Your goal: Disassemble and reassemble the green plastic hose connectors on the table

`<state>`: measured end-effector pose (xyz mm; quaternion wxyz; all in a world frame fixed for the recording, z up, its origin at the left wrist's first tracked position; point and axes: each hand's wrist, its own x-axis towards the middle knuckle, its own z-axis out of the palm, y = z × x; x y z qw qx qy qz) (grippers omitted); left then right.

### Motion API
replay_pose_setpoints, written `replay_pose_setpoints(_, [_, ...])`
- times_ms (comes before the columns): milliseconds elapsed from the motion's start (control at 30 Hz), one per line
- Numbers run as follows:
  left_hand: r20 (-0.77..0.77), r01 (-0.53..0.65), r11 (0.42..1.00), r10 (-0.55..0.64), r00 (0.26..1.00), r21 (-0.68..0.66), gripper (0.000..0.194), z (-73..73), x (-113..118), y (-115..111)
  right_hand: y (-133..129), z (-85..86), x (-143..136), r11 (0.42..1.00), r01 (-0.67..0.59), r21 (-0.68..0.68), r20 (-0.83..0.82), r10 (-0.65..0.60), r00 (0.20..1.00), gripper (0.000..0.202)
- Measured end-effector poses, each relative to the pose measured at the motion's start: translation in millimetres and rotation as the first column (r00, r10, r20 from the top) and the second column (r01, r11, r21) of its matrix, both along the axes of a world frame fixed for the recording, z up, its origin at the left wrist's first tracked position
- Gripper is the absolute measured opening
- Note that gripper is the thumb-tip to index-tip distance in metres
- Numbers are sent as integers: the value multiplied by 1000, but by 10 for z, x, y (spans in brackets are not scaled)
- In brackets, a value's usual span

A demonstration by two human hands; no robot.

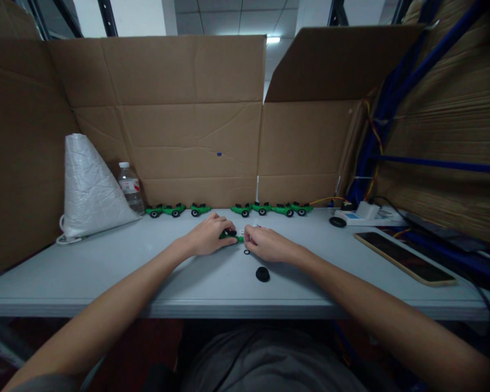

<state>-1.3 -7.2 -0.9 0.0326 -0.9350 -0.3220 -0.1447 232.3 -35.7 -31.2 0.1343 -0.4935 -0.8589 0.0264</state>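
My left hand [208, 234] is closed around a small green toy car [240, 239] low over the white table. Most of the car is hidden behind the fingers; a dark part and its green nose show. At the nose, my right hand [267, 244] is pinched, its fingertips close to some small white pieces. What those fingertips hold, if anything, is too small to make out. Just below them lies a little black ring [246, 252]. Nearer the table's front edge rests a round black wheel-like piece [262, 274].
Several green toy cars [195, 210] stand along the cardboard back wall [196, 136]. A silvery bag [90, 185] and water bottle [129, 188] occupy the left. To the right are a black disc [337, 221], power strip [353, 219] and phone [404, 257].
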Motion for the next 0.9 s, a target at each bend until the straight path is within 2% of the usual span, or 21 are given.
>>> replay_pose_setpoints(900, [25, 8, 1000, -8, 1000, 9, 37, -43, -37, 41, -9, 6, -33, 1000, 6, 1, 3, -6, 1000, 9])
